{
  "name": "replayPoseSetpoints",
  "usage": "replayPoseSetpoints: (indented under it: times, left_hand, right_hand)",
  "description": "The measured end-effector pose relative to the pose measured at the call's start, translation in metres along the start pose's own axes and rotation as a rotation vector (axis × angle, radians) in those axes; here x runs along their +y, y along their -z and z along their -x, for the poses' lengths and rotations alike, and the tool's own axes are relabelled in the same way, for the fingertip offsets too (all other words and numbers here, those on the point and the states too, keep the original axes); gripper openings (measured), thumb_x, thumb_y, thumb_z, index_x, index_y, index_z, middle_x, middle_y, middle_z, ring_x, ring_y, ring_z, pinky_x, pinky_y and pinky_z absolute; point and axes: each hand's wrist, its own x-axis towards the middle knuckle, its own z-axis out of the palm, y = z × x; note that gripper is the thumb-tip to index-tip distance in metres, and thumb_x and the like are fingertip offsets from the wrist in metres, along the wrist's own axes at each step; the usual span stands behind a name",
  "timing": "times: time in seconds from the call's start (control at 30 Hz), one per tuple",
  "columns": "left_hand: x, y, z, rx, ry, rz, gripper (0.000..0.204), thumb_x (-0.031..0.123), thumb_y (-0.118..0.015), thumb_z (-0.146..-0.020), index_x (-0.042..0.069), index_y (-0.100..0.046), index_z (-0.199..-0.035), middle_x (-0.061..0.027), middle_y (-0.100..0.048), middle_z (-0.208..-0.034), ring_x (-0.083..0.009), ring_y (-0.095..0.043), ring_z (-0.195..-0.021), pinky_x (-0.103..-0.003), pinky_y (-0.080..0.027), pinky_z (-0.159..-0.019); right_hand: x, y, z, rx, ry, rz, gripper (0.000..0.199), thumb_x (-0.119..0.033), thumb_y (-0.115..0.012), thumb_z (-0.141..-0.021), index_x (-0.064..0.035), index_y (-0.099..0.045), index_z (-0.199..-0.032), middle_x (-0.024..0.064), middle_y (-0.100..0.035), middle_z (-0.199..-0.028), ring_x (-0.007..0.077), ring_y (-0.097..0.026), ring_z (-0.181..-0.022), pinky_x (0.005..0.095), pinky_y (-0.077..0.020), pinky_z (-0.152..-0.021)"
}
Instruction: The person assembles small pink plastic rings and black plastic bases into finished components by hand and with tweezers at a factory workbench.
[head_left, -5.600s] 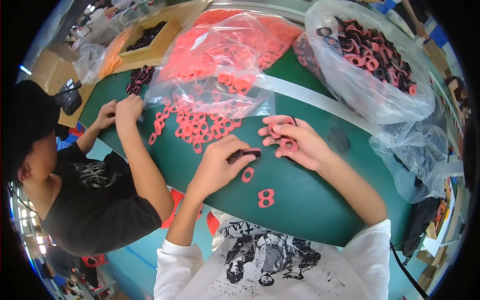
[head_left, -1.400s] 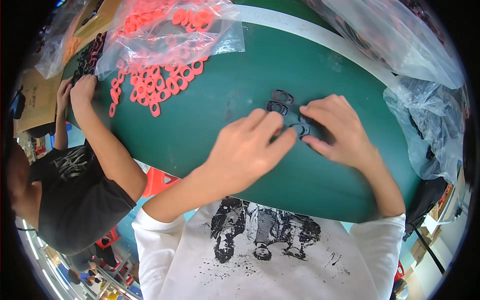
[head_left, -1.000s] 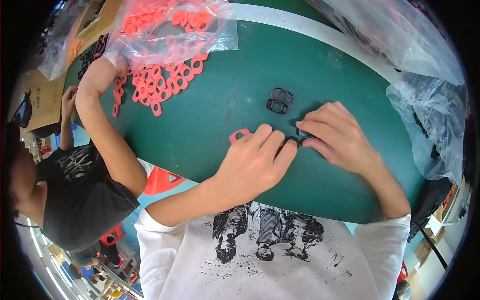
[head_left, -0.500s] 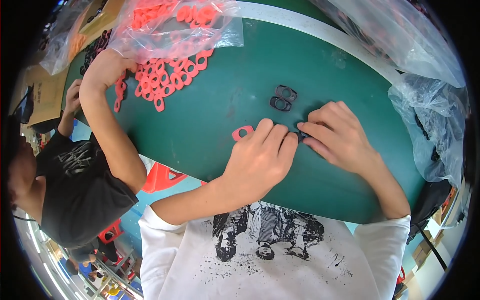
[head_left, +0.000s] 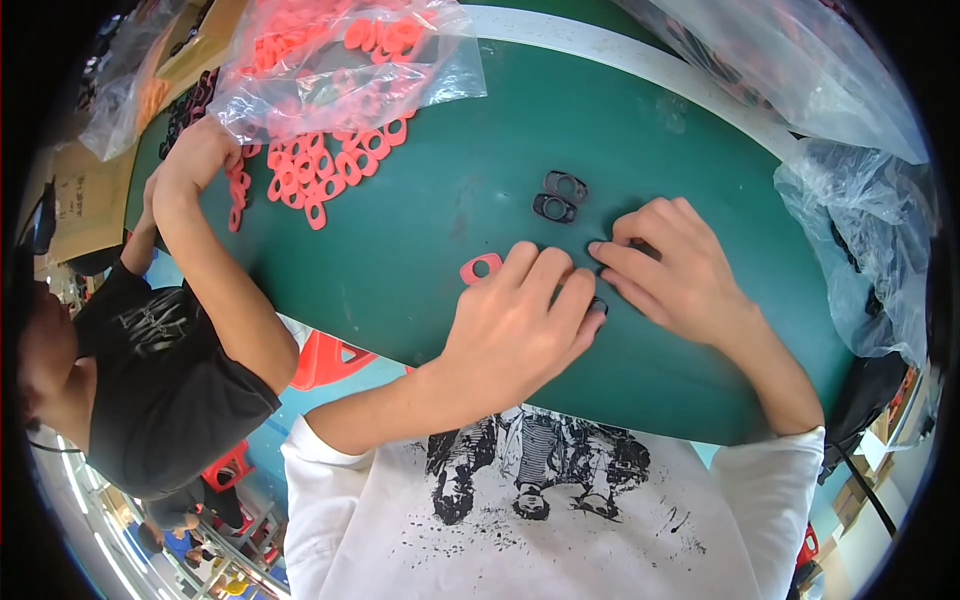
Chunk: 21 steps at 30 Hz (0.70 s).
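Note:
My left hand (head_left: pixel 520 315) is curled in a pinch low over the green table. A small black piece (head_left: pixel 598 305) pokes out at its fingertips, mostly hidden by the fingers. Beside it on the right, my right hand (head_left: pixel 680 265) has thumb and index finger drawn close together; whatever lies between them is too small to make out. Just left of my left hand's knuckles a pink oval ring (head_left: pixel 481 268) lies flat. Beyond the hands rest two black oval frames, one nearer (head_left: pixel 554 208) and one farther (head_left: pixel 566 185), side by side.
At the far left, pink rings (head_left: pixel 315 170) lie heaped under a clear plastic bag (head_left: pixel 430 85) holding more. A co-worker's arm (head_left: pixel 225 270) reaches in there. Plastic bags (head_left: pixel 860 240) line the right side. A white strip (head_left: pixel 600 50) crosses the table's far side.
My hands have drawn slightly apart, and the black piece now shows at my left fingertips. The clear bag has slid nearer over the pink rings; the co-worker's hand has shifted left.

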Motion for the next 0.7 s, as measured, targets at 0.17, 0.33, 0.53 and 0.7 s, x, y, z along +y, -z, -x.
replayPoseSetpoints:
  times: [0.17, 0.33, 0.53, 0.7]
  left_hand:
    - [0.002, -0.009, 0.005, -0.048, -0.045, 0.058, 0.044, 0.014, -0.079, -0.065, 0.004, -0.062, -0.104, -0.0057, -0.051, -0.089, -0.0225, -0.053, -0.075, -0.033, -0.045, -0.055]
    - [0.007, -0.007, 0.010, -0.134, -0.073, -0.070, 0.040, 0.005, -0.072, -0.063, 0.005, -0.064, -0.102, -0.0052, -0.046, -0.086, -0.0190, -0.051, -0.076, -0.030, -0.043, -0.051]
    - [0.004, 0.013, 0.010, -0.168, -0.070, 0.113, 0.032, -0.004, -0.066, -0.062, 0.004, -0.063, -0.093, -0.0062, -0.050, -0.091, -0.0199, -0.055, -0.079, -0.030, -0.044, -0.052]
    - [-0.040, 0.034, 0.036, 0.146, 0.112, 0.211, 0.028, -0.008, -0.073, -0.064, 0.004, -0.059, -0.086, -0.0106, -0.062, -0.095, -0.0246, -0.061, -0.081, -0.033, -0.050, -0.064]
  right_hand:
    - [0.000, -0.001, -0.001, -0.003, 0.016, 0.027, 0.035, -0.011, -0.078, -0.067, -0.0052, -0.069, -0.100, 0.0062, -0.054, -0.089, 0.0223, -0.051, -0.073, 0.0359, -0.0387, -0.063]
    - [-0.002, -0.002, -0.003, -0.006, -0.009, -0.001, 0.036, -0.014, -0.078, -0.067, -0.0055, -0.069, -0.100, 0.0058, -0.053, -0.089, 0.0224, -0.050, -0.074, 0.0362, -0.0387, -0.064]
    - [-0.006, -0.002, -0.002, -0.008, -0.018, 0.039, 0.034, -0.013, -0.077, -0.067, -0.0041, -0.068, -0.098, 0.0070, -0.054, -0.089, 0.0231, -0.051, -0.075, 0.0364, -0.0392, -0.065]
    - [-0.006, -0.006, -0.001, 0.026, -0.008, 0.052, 0.031, -0.006, -0.076, -0.066, -0.0017, -0.067, -0.096, 0.0091, -0.055, -0.088, 0.0241, -0.053, -0.073, 0.0363, -0.0396, -0.062]
